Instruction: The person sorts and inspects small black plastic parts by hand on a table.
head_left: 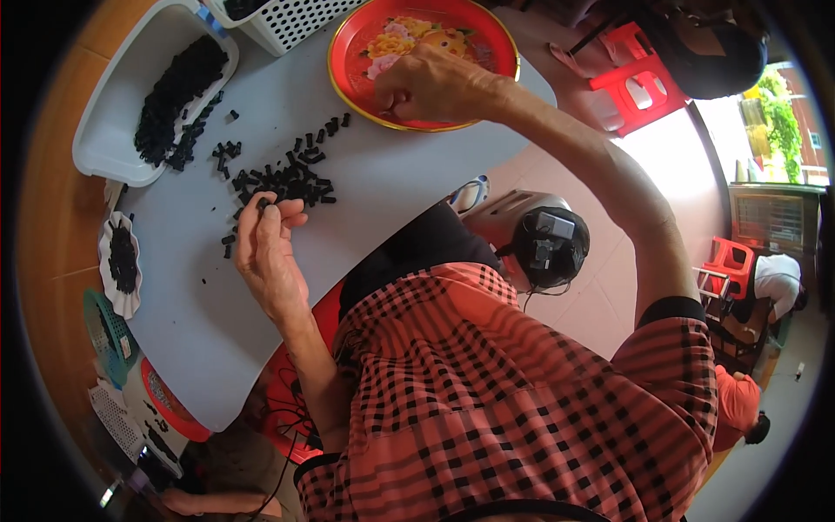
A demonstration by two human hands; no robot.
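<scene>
My left hand (277,261) is over the table at the near side of a pile of small black cylindrical parts (291,183). Its thumb and fingertips pinch one black part (263,204). My right hand (435,85) hovers above a round red tray (348,48) with a gold rim and a flower print. Its fingers are curled closed, and what they hold, if anything, is hidden. A few loose black parts (228,150) lie scattered left of the pile.
At the far left of the grey table (191,304) stands a white tub (109,130) with many black parts; beside it is a white perforated basket (300,22). A scalloped white dish (135,300) and green basket (97,322) line the left edge. People sit nearby.
</scene>
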